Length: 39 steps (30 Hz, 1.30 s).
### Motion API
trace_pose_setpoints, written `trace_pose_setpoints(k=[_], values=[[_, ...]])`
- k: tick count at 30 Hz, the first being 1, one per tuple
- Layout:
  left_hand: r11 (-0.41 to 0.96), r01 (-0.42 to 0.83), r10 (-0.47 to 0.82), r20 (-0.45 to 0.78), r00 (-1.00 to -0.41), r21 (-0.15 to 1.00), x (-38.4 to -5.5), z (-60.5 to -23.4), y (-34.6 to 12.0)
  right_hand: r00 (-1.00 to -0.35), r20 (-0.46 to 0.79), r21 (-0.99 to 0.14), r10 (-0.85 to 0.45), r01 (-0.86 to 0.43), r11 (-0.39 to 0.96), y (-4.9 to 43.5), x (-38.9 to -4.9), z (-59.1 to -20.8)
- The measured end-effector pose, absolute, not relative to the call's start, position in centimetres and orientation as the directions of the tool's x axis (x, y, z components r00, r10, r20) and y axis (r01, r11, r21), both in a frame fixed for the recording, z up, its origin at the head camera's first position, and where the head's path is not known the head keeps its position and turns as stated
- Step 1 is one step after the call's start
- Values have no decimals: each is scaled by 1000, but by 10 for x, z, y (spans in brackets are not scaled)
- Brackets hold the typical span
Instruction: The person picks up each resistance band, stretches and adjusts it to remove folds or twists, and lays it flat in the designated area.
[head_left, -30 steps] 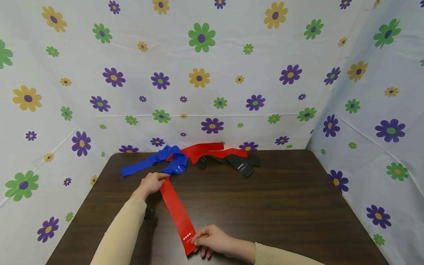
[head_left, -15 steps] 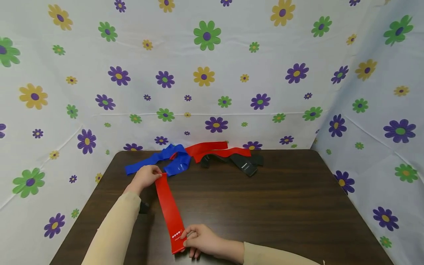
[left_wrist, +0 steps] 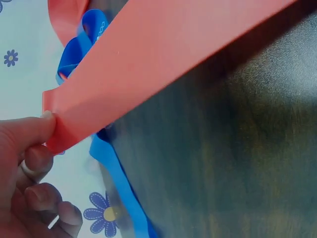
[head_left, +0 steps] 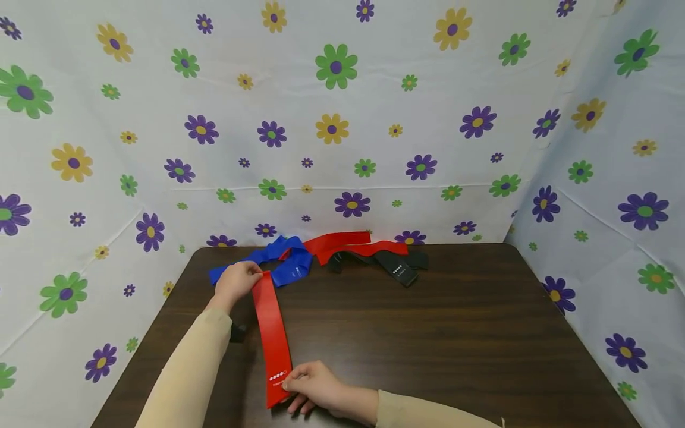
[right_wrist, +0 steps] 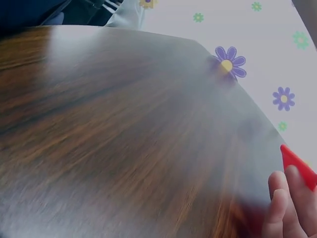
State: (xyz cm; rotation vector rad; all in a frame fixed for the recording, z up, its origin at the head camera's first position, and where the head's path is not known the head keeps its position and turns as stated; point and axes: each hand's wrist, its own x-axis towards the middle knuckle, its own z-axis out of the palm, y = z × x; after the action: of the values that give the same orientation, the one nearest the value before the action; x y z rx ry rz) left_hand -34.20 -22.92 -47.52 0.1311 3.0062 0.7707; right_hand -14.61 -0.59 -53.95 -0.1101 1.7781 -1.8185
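A flat red resistance band (head_left: pixel 272 333) with white print near its close end is stretched between both hands. My left hand (head_left: pixel 236 284) pinches its far end between thumb and fingers. In the left wrist view that left hand (left_wrist: pixel 29 168) grips the band's short edge, and the red resistance band (left_wrist: pixel 124 64) runs up to the right, above the table. My right hand (head_left: pixel 319 386) pinches the close end near the print. Only the fingers of the right hand (right_wrist: pixel 292 206) and a red corner show in the right wrist view.
At the table's back lie a blue band (head_left: pixel 293 268), another red band (head_left: pixel 342 242) and black bands (head_left: pixel 397 267), partly overlapping. A small dark object (head_left: pixel 238 333) shows beside the left forearm. Flower-print cloth (head_left: pixel 332 166) hangs behind the brown table (head_left: pixel 428 333).
Both hands have shifted left with the red band, which now runs nearer to straight away from me. The left hand has drawn its end away from the blue band. The head view has shifted slightly.
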Motion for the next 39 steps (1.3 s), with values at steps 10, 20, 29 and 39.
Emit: trace_pose_setpoints(k=[10, 20, 29, 39], values=[[870, 1, -19, 34, -999, 493, -343, -473, -238, -786, -379, -913, -489, 404, 59, -29, -147, -542], [842, 32, -10, 75, -997, 539, -343, -475, -241, -765, -390, -908, -512, 413, 75, -55, -153, -546], [823, 30, -25, 89, -996, 567, -341, -474, -243, -763, -402, -900, -507, 432, 63, -73, -156, -546], [753, 27, -23, 67, -997, 657, -339, -479, -248, -786, -399, -902, -472, 429, 48, -89, -164, -551]])
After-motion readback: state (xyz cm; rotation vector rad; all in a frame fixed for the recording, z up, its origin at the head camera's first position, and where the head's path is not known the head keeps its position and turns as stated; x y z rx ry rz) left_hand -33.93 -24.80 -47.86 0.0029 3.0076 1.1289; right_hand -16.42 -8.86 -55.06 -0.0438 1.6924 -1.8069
